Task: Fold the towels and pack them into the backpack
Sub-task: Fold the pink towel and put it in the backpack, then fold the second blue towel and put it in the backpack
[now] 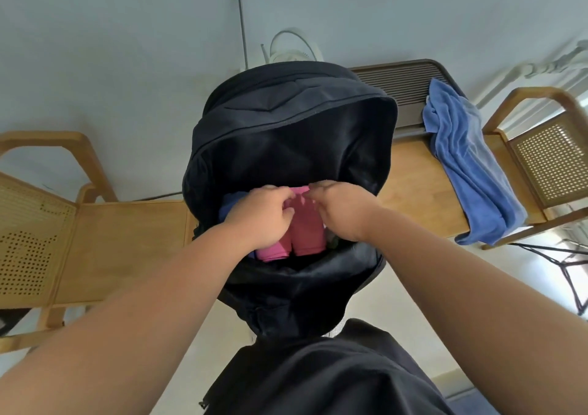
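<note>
A black backpack [286, 121] stands open on the wooden bench, its mouth facing me. A folded pink towel [307, 231] sits in the opening, with a dark blue towel [230, 204] partly visible to its left inside the bag. My left hand [262, 215] grips the pink towel's left side with curled fingers. My right hand [342, 207] holds its upper right part, fingers curled over the edge. A light blue towel [471, 166] lies unfolded and crumpled on the bench at the right, hanging over the front edge.
The wooden bench [127, 242] runs left to right with cane-backed armrests at both ends. A dark slatted panel [404, 83] is behind the backpack. A white fan [296, 51] and a metal hook stand rise at the back. Black cables lie on the floor right.
</note>
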A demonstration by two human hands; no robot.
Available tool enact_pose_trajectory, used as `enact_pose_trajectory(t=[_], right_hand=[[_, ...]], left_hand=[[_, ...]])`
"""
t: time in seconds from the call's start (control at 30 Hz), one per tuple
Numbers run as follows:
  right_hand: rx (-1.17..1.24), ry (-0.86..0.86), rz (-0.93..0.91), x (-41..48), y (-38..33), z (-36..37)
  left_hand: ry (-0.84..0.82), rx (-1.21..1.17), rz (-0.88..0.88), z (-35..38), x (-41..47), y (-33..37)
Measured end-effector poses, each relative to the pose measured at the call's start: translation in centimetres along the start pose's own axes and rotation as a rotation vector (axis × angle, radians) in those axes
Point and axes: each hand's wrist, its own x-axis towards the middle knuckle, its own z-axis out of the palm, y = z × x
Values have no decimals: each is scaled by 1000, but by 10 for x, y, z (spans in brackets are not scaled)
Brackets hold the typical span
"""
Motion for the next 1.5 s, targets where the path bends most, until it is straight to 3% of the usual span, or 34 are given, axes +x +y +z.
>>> enact_pose_trajectory(t=[0.07, 0.13, 0.3, 0.47, 0.77, 1.0, 1.13, 1.33, 1.5], right_hand=[[36, 323, -43, -23, 6, -8], [86, 485, -87, -45, 16, -12], [76, 731, -39, -79, 77, -22], [156, 762, -25, -104, 163, -32], [203, 623, 80, -142, 306, -35], [146, 65, 372, -148, 398, -14], [164, -121, 435, -146, 432, 2], [180, -203, 472, -125, 474, 0], [229, -222, 470, -101, 506, 0]], left_hand=[[155, -174, 38, -3, -8, 9], [240, -303, 79, -4, -13, 24], [351, -320, 270, -5, -5, 97], [323, -237, 326, 16, 11, 184], [187, -118, 64, 80, 87, 294], [17, -29, -49, 119, 148, 328], [-118, -38, -106, 148, 191, 336], [-249, -173, -203, 192, 274, 334], [-259, -339, -287, 212, 333, 335]])
